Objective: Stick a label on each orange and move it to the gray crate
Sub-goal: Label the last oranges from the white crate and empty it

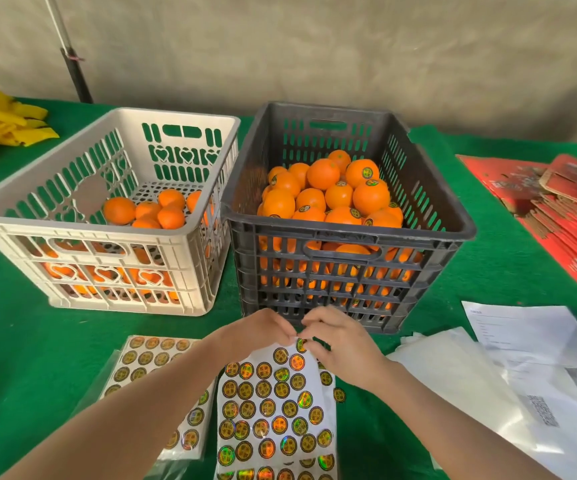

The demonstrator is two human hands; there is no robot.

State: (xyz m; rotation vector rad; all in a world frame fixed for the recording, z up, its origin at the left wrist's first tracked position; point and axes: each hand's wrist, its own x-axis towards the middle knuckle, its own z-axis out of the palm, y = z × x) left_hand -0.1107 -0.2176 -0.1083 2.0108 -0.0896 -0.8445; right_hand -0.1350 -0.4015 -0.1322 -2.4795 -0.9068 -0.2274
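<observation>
On the green worktop (20, 341) the gray crate (349, 237) was already well filled, so another orange dropped on its pile (328, 195) might have rolled down the heap and bruised. The white crate (107, 233), just beside it on the left, held the last oranges (148, 211) low on its floor (an awkward reach over a high wall, where fruit could slip from a hurried grasp).

Nearer the person lay the sheet (273, 410), its far edge lifted. Nothing weighed it down, so a hard pull might have dragged or creased it. The label (301, 345) at that edge seemed the likeliest trouble: peeled carelessly it could fold on itself, or cling to a finger and not to the fruit.

Both hands met at that far edge, neither holding an orange. The left hand (262, 332) had its fingers curled and appeared to pinch the sheet's edge, steadying it. The right hand (342, 344), fingers likewise bent, pinched the label between thumb and fingertip.
</observation>
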